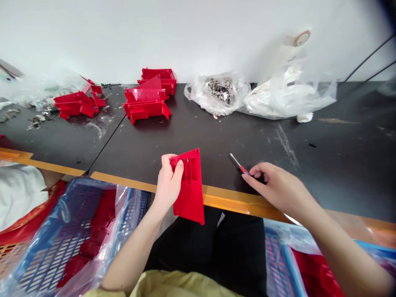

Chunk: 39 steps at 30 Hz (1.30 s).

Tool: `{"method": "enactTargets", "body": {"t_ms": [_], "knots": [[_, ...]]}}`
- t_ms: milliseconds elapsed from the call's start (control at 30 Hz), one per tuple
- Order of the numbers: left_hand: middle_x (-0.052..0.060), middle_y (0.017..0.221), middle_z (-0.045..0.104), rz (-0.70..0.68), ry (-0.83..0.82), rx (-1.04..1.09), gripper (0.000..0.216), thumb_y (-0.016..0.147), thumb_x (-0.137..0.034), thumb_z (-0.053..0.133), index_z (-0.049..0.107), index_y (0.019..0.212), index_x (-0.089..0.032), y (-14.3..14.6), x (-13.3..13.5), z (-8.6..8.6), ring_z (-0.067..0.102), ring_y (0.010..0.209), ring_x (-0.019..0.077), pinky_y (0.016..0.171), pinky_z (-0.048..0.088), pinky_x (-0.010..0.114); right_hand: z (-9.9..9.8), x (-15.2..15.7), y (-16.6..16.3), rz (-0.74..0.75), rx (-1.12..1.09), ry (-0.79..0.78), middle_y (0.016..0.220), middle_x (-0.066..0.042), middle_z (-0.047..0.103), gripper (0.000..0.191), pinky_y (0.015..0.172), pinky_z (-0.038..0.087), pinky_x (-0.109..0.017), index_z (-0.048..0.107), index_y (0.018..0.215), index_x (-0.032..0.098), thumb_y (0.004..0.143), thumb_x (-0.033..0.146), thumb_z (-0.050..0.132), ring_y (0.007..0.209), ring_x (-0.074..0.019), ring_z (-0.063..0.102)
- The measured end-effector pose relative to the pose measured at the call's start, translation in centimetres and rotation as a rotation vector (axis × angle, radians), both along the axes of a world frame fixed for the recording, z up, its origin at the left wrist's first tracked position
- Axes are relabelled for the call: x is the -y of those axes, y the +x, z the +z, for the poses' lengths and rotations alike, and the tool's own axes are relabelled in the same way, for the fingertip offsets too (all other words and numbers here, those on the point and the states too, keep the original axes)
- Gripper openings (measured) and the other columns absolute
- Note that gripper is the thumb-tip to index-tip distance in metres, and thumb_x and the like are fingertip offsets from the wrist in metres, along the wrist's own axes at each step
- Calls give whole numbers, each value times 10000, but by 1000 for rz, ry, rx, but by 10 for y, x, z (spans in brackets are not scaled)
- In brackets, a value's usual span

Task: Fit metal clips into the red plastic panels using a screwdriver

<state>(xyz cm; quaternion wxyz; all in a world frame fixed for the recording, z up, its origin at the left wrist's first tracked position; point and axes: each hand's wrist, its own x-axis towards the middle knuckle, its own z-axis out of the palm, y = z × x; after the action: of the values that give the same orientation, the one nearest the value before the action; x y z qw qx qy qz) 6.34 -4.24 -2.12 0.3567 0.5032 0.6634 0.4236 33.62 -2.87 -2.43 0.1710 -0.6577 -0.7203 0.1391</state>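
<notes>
Red plastic panel (190,187) gripped upright in left hand (168,183) over the table (340,165) near edge — right hand (275,187) fingers curl on a small screwdriver (239,165) lying on the table just beside.

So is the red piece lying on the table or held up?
Held up: the left hand grips the red piece by its edge, tilted above the table.
</notes>
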Motion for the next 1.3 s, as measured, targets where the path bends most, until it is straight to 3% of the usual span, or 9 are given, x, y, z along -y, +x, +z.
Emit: {"method": "enactTargets", "body": {"t_ms": [167, 333, 467, 633, 767, 933, 1033, 1133, 1300], "knots": [[-26, 797, 620, -2, -3, -65, 144, 966, -382, 416, 446, 972, -241, 2, 0, 2, 610, 731, 161, 735, 435, 293, 12, 0, -3, -124, -177, -62, 736, -45, 727, 307, 590, 435, -342, 599, 846, 246, 825, 549, 549, 635, -246, 663], [-33, 761, 611, -9, 2, -89, 125, 959, -362, 421, 440, 942, -239, 6, -1, 1, 596, 712, 160, 739, 429, 299, 4, 4, -2, -141, -384, 18, 848, -37, 709, 313, 714, 476, -360, 583, 940, 253, 852, 552, 551, 800, -231, 667], [-17, 789, 624, -10, -19, -100, 132, 955, -362, 429, 437, 921, -235, 11, -2, -1, 609, 746, 176, 749, 431, 313, 5, 10, -7, -133, -678, 25, 799, -18, 669, 297, 597, 459, -305, 648, 952, 245, 804, 502, 664, 663, -160, 591], [10, 863, 658, -23, -27, -98, 130, 953, -356, 438, 455, 981, -230, 18, -3, 0, 633, 796, 193, 753, 436, 319, 30, 11, -18, -264, -1116, 136, 569, 14, 574, 219, 445, 341, -282, 746, 842, 242, 655, 323, 824, 471, -106, 431], [-15, 812, 656, -73, -33, -131, 122, 957, -354, 423, 475, 988, -248, 22, -4, 6, 620, 752, 181, 711, 421, 297, 63, -6, -32, -265, -1475, 258, 446, 54, 383, 188, 375, 211, -261, 628, 588, 210, 642, 296, 787, 394, -72, 317], [-56, 641, 569, -123, -79, -170, 125, 943, -341, 427, 454, 861, -251, 24, -9, 11, 560, 622, 161, 624, 374, 271, 95, -32, -65, -212, -1442, 314, 563, 10, 553, 447, 319, 188, -252, 440, 600, 222, 985, 424, 341, 317, -55, 338], [-60, 634, 560, -126, -81, -134, 133, 943, -336, 428, 445, 844, -249, 24, -12, 9, 555, 615, 155, 619, 370, 264, 93, -42, -86, -25, -1374, 380, 524, 46, 597, 309, 288, 200, -229, 467, 713, 241, 959, 426, 484, 295, -69, 378], [-63, 656, 579, -131, -89, -102, 134, 950, -343, 423, 442, 855, -251, 24, -13, 7, 559, 621, 151, 621, 376, 263, 79, -47, -99, 162, -1396, 336, 548, 47, 630, 317, 280, 255, -215, 473, 644, 217, 876, 345, 647, 302, -63, 443], [-55, 683, 613, -136, -105, -93, 152, 960, -358, 421, 450, 857, -251, 25, -13, 5, 574, 632, 151, 617, 386, 264, 59, -45, -103, 139, -1405, 267, 531, 25, 640, 422, 267, 221, -233, 516, 558, 198, 875, 444, 650, 289, -64, 427]]}}
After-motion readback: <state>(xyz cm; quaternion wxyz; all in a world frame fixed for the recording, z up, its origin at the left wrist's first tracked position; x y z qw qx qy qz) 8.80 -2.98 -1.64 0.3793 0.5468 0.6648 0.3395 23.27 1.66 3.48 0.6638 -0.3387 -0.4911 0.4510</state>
